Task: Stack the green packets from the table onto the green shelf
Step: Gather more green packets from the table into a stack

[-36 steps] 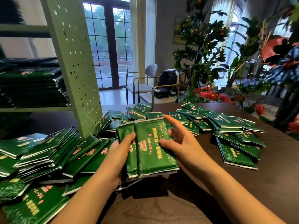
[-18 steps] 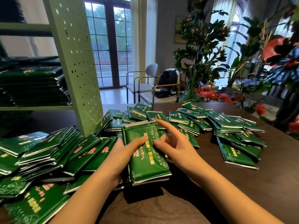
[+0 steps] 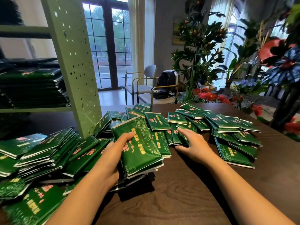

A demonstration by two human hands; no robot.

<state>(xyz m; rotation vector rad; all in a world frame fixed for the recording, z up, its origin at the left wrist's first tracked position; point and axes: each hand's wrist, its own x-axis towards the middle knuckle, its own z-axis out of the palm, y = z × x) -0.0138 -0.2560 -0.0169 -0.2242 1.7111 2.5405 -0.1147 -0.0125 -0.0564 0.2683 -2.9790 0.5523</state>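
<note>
Dark wood table (image 3: 178, 200) carries glossy, flat green packets (image 3: 224, 120) strewn right of the pale perforated shelf (image 3: 73, 62). Just right of the shelf, the left hand (image 3: 112, 156) grips a squared stack (image 3: 139, 148), thumb on top, long axis running away from the person. Further right, the right hand (image 3: 193, 143) is nearer a loose packet (image 3: 176, 138) and lays spread fingers (image 3: 184, 132) flat on it; the foil looks slippery.
</note>
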